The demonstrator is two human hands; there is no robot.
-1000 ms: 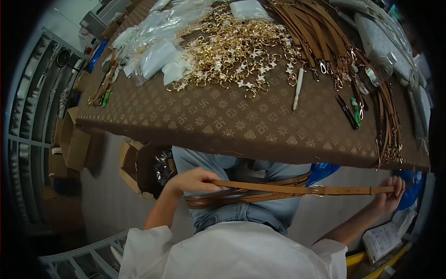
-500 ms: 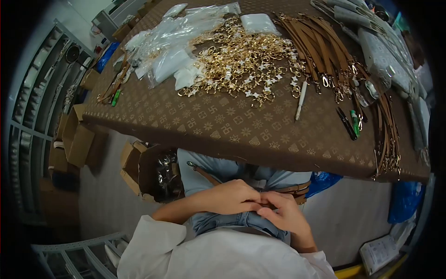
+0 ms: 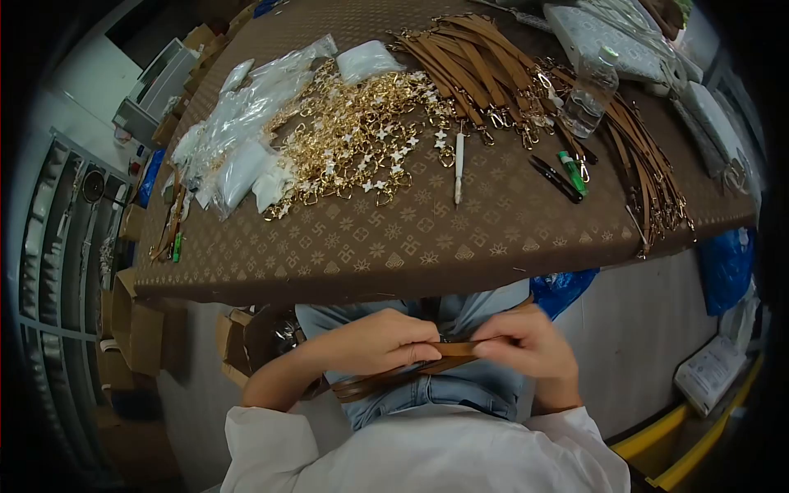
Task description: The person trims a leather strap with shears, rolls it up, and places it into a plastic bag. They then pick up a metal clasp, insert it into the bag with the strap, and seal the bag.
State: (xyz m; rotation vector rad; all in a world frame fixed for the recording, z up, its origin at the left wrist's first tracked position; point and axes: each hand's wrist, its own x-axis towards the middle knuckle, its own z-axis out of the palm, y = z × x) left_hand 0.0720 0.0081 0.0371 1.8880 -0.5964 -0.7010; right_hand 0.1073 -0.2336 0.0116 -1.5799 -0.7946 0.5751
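Note:
A brown leather strap is stretched between my two hands, above my lap. My left hand pinches it on one side, and my right hand grips it a short way along. More of the brown strap trails across my jeans below the left hand. The fingertips partly cover the strap, so its ends are hard to make out. On the table in front lie a pile of gold chains with white flower charms and a bundle of brown straps with metal clasps.
The table has a patterned brown cloth. On it are a white pen-like tool, black tweezers, a green-handled tool, a clear bottle, plastic bags and hanging straps. Cardboard boxes stand at the left.
My hands have moved apart from being close together, and the strap now shows between them. The camera view has turned, shifting the table items leftward.

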